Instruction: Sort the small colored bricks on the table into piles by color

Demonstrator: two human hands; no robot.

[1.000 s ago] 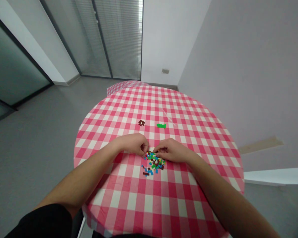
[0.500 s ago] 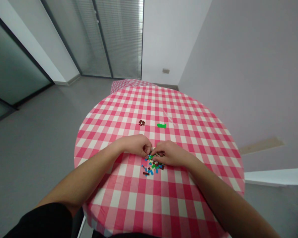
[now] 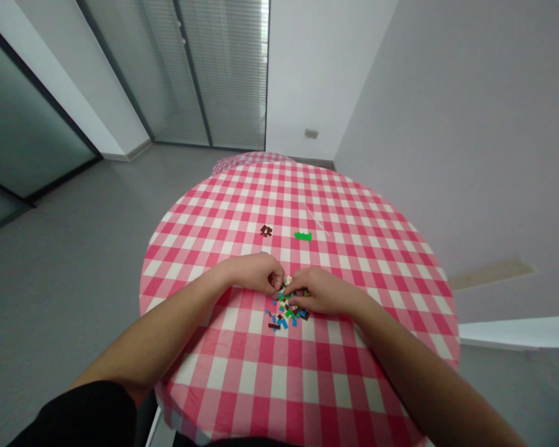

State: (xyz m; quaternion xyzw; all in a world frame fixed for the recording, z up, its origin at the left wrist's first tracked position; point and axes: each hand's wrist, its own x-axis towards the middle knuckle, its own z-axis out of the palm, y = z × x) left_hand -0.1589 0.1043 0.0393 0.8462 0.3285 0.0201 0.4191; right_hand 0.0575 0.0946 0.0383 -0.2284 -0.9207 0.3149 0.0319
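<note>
My left hand [image 3: 256,273] and my right hand [image 3: 321,292] meet over a loose pile of tiny plastic bricks [image 3: 286,315] in blue, green, brown and white. Both hands curl inward, and my right fingers rest on the pile's upper part. A small pale piece [image 3: 287,280] shows between my fingertips, and what they grip is hidden. Farther away on the pink-and-white gingham tablecloth [image 3: 223,372] lie a small brown brick cluster [image 3: 266,231] and a green brick assembly [image 3: 302,236].
The round table's cloth edge curves around the hands, with a grey floor [image 3: 60,279] beyond it. A second patch of gingham cloth [image 3: 251,163] shows past the far edge. A glass partition with blinds [image 3: 223,74] stands behind, and a black sleeve [image 3: 74,419] shows at lower left.
My right hand has moved lower over the pile, and both hands sit closer together. A pale piece now shows between my fingertips. The view has shifted slightly.
</note>
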